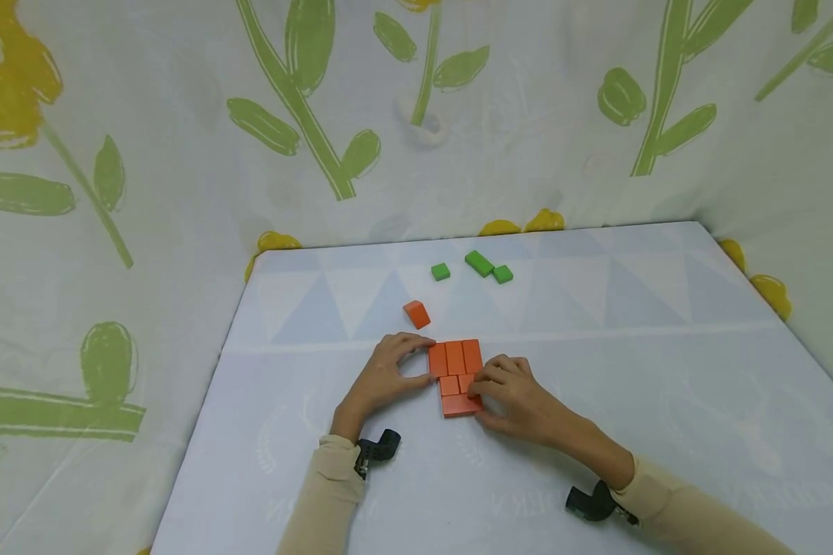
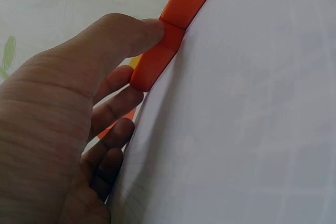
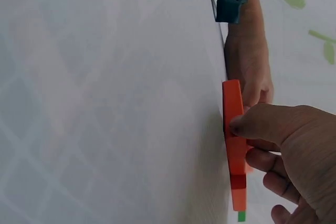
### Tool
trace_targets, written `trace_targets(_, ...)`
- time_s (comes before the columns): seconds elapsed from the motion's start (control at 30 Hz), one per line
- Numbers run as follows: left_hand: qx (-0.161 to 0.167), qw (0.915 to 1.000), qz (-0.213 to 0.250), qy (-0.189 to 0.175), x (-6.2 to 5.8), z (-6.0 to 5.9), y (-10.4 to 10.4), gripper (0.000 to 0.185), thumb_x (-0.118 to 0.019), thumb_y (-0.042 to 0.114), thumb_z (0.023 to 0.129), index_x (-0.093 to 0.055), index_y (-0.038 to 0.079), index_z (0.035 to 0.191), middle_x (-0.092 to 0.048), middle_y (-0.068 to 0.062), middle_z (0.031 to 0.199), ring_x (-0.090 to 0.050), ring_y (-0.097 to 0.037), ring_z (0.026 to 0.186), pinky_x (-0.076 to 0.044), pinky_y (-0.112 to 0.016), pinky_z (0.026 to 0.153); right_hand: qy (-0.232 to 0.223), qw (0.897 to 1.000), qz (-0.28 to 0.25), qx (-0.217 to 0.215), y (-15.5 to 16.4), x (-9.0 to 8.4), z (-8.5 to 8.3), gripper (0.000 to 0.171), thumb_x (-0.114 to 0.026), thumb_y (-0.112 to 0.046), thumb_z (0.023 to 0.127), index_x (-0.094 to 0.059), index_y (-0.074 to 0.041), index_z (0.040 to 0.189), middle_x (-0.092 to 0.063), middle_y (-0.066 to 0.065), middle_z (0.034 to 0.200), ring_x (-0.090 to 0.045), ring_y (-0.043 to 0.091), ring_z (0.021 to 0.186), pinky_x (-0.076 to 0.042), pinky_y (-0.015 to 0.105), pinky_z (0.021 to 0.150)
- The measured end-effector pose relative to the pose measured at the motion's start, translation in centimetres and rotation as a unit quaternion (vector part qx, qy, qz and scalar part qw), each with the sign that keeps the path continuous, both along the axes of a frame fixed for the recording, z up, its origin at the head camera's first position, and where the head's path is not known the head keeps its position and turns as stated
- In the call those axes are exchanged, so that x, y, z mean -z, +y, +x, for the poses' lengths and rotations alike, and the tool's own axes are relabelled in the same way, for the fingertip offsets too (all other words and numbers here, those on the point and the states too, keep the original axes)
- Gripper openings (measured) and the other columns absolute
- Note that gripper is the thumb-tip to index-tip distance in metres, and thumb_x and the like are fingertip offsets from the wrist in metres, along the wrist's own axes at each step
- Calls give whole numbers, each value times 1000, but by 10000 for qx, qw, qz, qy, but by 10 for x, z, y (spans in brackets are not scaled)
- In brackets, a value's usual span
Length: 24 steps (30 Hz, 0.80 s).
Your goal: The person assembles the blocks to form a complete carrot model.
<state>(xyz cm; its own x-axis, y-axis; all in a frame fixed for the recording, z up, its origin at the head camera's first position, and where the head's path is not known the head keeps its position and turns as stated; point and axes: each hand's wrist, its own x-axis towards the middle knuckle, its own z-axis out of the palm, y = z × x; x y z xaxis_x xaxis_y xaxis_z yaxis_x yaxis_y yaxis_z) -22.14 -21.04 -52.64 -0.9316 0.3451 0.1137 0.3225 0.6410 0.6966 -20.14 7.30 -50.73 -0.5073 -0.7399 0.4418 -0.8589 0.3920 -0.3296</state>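
The bench (image 1: 666, 370) is smooth, pale cloth. I judge I'm squaring up the orange slab (image 1: 456, 378) of flat, matte blocks at near centre; next calls for fetching the spare block (image 1: 416, 313) beyond. My left hand (image 1: 389, 375) pinches its left edge, my right hand (image 1: 514, 395) its right.

We see flat orange blocks (image 1: 456, 376) fitted edge to edge on the table: three upright, two small squares below, one long piece beneath.
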Motion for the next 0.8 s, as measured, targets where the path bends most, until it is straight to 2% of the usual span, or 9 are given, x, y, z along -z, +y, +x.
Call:
trace_targets(0.17,23,10000,36,47,1,-1,-1,54,-77,44,85,-60,32,134,-54,15,133,-43,-14,125,-39,-44,105,64,9999,-93,-8,-1,-3,-3,28,-87,-16,73,-72,-16,97,-62,-5,100,-50,17,103,-34,39,83)
trace_targets(0.3,61,9999,3,91,2,-2,-2,53,-77,45,85,-60,33,135,-54,16,133,-43,-14,125,-39,-44,105,-134,9992,-58,374,-7,-13,-13,25,-85,-19,79,-73,-14,101,-64,-4,102,-51,17,105,-35,41,83)
trace_targets(0.4,38,9999,13,122,0,-2,-3,53,-77,44,85,-60,32,134,-55,15,133,-44,-14,124,-39,-44,105,-318,9958,124,849,-19,-25,-30,25,-81,-22,85,-73,-11,106,-65,-1,107,-51,20,107,-35,43,85)
trace_targets(0.57,64,9999,80,-14,0,-1,-2,53,-78,43,85,-61,32,134,-54,15,133,-43,-14,124,-39,-44,104,-753,9845,402,1529,-45,-42,-65,26,-75,-27,90,-73,-9,109,-67,4,109,-51,26,110,-36,48,88)
trace_targets(0.8,45,10000,28,-38,1,-1,-2,55,-77,43,85,-61,30,136,-54,13,134,-42,-14,125,-40,-44,105,-966,9706,1048,1941,-85,-50,-111,40,-73,-41,91,-72,-9,114,-67,6,111,-52,27,110,-37,49,91)
